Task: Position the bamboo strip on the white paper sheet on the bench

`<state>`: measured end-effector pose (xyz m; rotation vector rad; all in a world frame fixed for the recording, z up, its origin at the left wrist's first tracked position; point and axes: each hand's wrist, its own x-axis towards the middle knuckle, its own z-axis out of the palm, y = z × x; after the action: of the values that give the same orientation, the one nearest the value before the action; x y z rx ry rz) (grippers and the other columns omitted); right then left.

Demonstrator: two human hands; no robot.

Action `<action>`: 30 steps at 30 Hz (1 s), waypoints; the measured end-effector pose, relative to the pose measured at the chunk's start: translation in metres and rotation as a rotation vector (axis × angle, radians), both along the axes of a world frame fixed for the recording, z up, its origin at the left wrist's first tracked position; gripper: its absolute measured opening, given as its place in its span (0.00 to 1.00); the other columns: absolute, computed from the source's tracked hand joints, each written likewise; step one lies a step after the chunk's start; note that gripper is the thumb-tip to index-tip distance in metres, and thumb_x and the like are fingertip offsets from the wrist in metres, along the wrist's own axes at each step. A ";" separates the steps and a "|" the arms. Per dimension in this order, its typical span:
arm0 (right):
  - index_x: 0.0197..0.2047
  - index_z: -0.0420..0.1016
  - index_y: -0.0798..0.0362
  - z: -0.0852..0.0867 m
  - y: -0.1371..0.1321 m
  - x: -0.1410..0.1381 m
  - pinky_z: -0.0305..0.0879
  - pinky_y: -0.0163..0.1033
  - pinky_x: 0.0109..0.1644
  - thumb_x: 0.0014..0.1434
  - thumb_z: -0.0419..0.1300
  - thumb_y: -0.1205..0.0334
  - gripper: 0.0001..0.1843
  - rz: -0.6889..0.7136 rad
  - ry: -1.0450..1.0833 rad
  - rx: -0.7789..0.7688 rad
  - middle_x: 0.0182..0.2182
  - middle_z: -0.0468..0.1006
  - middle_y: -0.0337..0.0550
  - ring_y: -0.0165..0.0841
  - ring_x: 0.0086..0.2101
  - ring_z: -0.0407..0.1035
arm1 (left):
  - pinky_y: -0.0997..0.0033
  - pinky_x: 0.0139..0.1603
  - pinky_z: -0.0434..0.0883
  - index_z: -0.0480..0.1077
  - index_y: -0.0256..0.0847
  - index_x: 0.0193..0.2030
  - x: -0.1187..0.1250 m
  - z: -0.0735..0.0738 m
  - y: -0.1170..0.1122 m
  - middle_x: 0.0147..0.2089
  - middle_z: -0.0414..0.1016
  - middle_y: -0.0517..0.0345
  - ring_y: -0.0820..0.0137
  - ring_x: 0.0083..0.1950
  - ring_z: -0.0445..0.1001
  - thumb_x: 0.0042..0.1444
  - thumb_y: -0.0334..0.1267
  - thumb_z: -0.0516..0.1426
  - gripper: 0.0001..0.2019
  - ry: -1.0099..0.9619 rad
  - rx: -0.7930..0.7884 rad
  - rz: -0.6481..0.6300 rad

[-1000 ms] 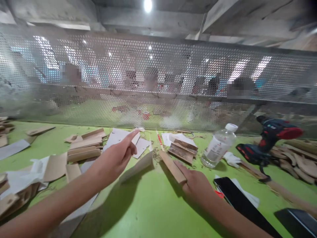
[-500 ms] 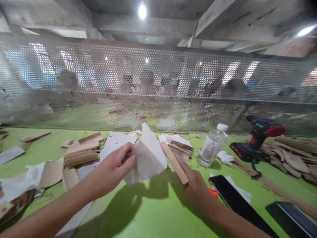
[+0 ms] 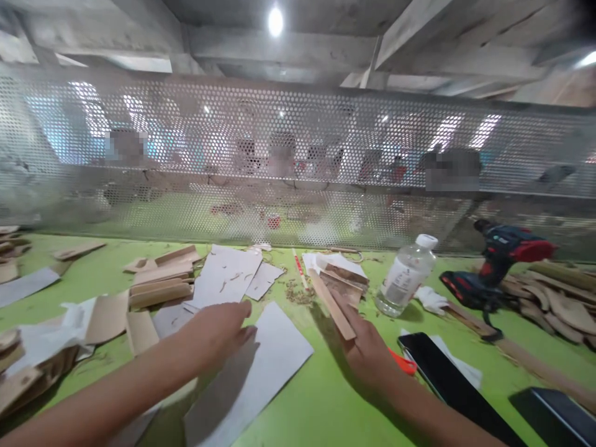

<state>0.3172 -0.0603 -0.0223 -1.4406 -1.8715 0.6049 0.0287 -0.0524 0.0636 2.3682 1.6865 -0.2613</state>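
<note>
My right hand [image 3: 361,338] is closed on a flat bamboo strip [image 3: 329,303], held at a slant with its far end towards more bamboo pieces. My left hand [image 3: 223,329] is over a sheet of white paper [image 3: 274,360] that lies flat on the green table. The left fingertips and thumb stand apart, with nothing seen between them; the other fingers are hidden behind the hand. Beyond the left hand lie further white paper sheets [image 3: 226,273]. An orange object [image 3: 403,362] shows partly from under my right wrist.
Bamboo pieces [image 3: 161,282] and scraps lie at the left. On the right are a clear bottle [image 3: 405,276], a cordless drill [image 3: 498,267], a black phone [image 3: 442,372] and a heap of bamboo [image 3: 549,304]. A perforated metal screen [image 3: 298,155] stands behind, with people beyond it.
The white paper, raised and bent beside my left hand before, now lies flat on the table nearer me. My left hand has let go of it. My right hand keeps the bamboo strip.
</note>
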 end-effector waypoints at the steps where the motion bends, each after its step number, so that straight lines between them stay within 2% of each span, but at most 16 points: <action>1: 0.47 0.76 0.51 0.002 0.000 -0.003 0.65 0.38 0.30 0.66 0.55 0.52 0.15 0.004 0.139 -0.120 0.21 0.73 0.39 0.34 0.23 0.66 | 0.59 0.44 0.71 0.71 0.38 0.51 0.002 0.000 0.001 0.46 0.80 0.42 0.51 0.46 0.80 0.67 0.42 0.52 0.13 -0.062 -0.019 -0.063; 3: 0.34 0.69 0.50 0.007 -0.001 -0.009 0.53 0.33 0.22 0.63 0.60 0.43 0.18 0.000 0.500 -0.418 0.15 0.63 0.30 0.27 0.16 0.54 | 0.64 0.46 0.70 0.72 0.41 0.49 0.005 0.001 0.004 0.50 0.79 0.48 0.56 0.49 0.79 0.63 0.40 0.58 0.09 -0.156 -0.092 -0.185; 5: 0.30 0.61 0.49 0.010 -0.002 -0.012 0.44 0.31 0.19 0.60 0.63 0.40 0.23 0.005 0.762 -0.624 0.13 0.55 0.24 0.22 0.14 0.43 | 0.68 0.42 0.68 0.73 0.43 0.45 0.005 -0.001 0.005 0.48 0.80 0.54 0.60 0.47 0.78 0.57 0.38 0.64 0.10 -0.180 -0.196 -0.243; 9: 0.31 0.58 0.48 0.015 -0.004 -0.014 0.45 0.31 0.20 0.57 0.65 0.38 0.26 0.064 0.930 -0.734 0.13 0.53 0.21 0.20 0.14 0.39 | 0.71 0.30 0.62 0.74 0.45 0.35 -0.001 -0.014 0.006 0.36 0.81 0.61 0.61 0.37 0.78 0.48 0.37 0.69 0.10 -0.133 -0.349 -0.192; 12: 0.33 0.58 0.48 0.018 -0.008 -0.014 0.48 0.30 0.21 0.58 0.64 0.35 0.27 0.095 0.991 -0.813 0.13 0.54 0.20 0.20 0.14 0.40 | 0.68 0.31 0.64 0.77 0.45 0.36 -0.003 -0.019 0.002 0.36 0.83 0.55 0.56 0.39 0.80 0.48 0.41 0.68 0.09 -0.047 -0.335 -0.109; 16: 0.38 0.60 0.48 0.022 -0.015 -0.015 0.48 0.29 0.21 0.61 0.59 0.29 0.29 0.116 0.918 -0.829 0.11 0.55 0.20 0.21 0.13 0.41 | 0.61 0.36 0.70 0.80 0.40 0.42 0.003 -0.016 -0.007 0.38 0.85 0.42 0.47 0.42 0.83 0.57 0.44 0.63 0.12 0.056 -0.252 -0.094; 19: 0.39 0.61 0.49 0.020 -0.015 -0.015 0.47 0.29 0.18 0.61 0.54 0.25 0.32 0.121 0.799 -0.774 0.09 0.56 0.21 0.21 0.12 0.40 | 0.60 0.37 0.71 0.81 0.38 0.41 0.009 -0.015 -0.009 0.38 0.85 0.39 0.47 0.42 0.83 0.59 0.44 0.61 0.12 0.047 -0.239 -0.091; 23: 0.40 0.65 0.52 0.011 -0.008 -0.015 0.47 0.28 0.16 0.61 0.49 0.23 0.36 0.165 0.593 -0.641 0.15 0.72 0.33 0.21 0.12 0.50 | 0.61 0.40 0.72 0.82 0.38 0.42 0.011 -0.018 -0.006 0.41 0.85 0.38 0.47 0.44 0.83 0.59 0.46 0.63 0.13 0.035 -0.258 -0.067; 25: 0.42 0.68 0.55 0.008 -0.006 -0.014 0.49 0.29 0.16 0.62 0.49 0.24 0.38 0.195 0.476 -0.607 0.19 0.76 0.37 0.22 0.12 0.56 | 0.60 0.40 0.72 0.82 0.38 0.43 0.011 -0.021 -0.004 0.42 0.85 0.37 0.46 0.45 0.83 0.58 0.46 0.63 0.14 0.046 -0.267 -0.059; 27: 0.46 0.72 0.56 0.009 -0.007 -0.014 0.54 0.29 0.17 0.63 0.53 0.27 0.36 0.190 0.346 -0.590 0.20 0.74 0.35 0.24 0.13 0.59 | 0.59 0.41 0.73 0.81 0.37 0.44 0.010 -0.023 -0.003 0.43 0.85 0.36 0.45 0.46 0.83 0.58 0.47 0.63 0.15 0.057 -0.266 -0.065; 30: 0.58 0.72 0.56 0.013 -0.012 -0.013 0.63 0.32 0.21 0.68 0.53 0.36 0.32 0.221 0.178 -0.523 0.24 0.76 0.36 0.28 0.16 0.66 | 0.59 0.41 0.73 0.81 0.36 0.44 0.009 -0.025 -0.003 0.43 0.84 0.35 0.44 0.46 0.83 0.58 0.49 0.63 0.17 0.068 -0.263 -0.072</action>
<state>0.3046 -0.0722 -0.0096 -1.4352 -1.8193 1.3646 0.0380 -0.0550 0.0385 2.2483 1.4920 -0.5464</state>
